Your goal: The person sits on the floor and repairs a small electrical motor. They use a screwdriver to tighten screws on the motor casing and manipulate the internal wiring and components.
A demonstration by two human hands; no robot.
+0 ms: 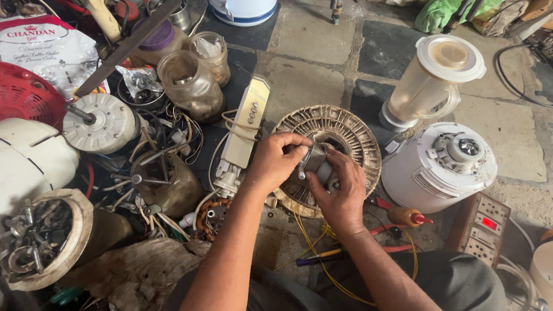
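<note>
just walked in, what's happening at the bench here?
A person sitting on the stone floor has both hands on a small metal part at the hub of a round, dusty fan motor stator. The left hand grips it from the top, the right hand from below. Yellow wires trail from the motor toward the lap. A white mixer base and blender jar stand at right, spare parts piled at left.

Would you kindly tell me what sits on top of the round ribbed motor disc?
A small metal part, gripped by left hand and right hand. They cover the disc's centre.
</note>
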